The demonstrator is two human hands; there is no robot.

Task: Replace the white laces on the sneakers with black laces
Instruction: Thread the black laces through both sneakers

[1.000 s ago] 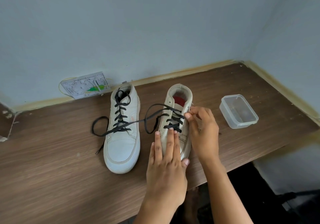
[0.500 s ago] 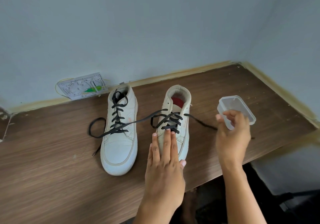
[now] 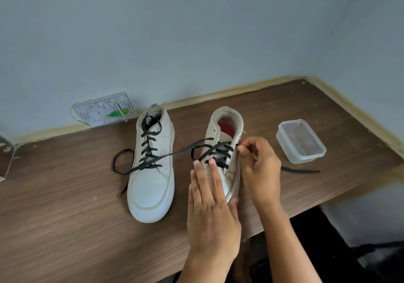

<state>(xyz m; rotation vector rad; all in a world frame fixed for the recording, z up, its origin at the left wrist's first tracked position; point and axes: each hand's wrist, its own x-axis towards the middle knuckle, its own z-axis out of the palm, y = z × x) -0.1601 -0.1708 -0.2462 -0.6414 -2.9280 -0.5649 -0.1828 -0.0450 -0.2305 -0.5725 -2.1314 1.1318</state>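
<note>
The right hand (image 3: 260, 166) has come back from beside the clear plastic tub (image 3: 300, 141) to the right white high-top sneaker (image 3: 225, 151), pinching the flat black lace (image 3: 218, 151) at an upper eyelet; another pass is starting. The left hand (image 3: 211, 208) lies flat on the toe, on the brown wooden table (image 3: 65, 228).

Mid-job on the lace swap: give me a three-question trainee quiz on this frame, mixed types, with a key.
1. True or false: the left hand lies flat on the toe of the right-side sneaker.
2. Multiple choice: the right hand pinches the black lace at A) the toe, B) an eyelet on the sneaker's right edge, C) the heel.
3. Fill in: the clear plastic container stands on the table to the ____ of both sneakers.

Key: 1 true; 2 B; 3 right.
</note>
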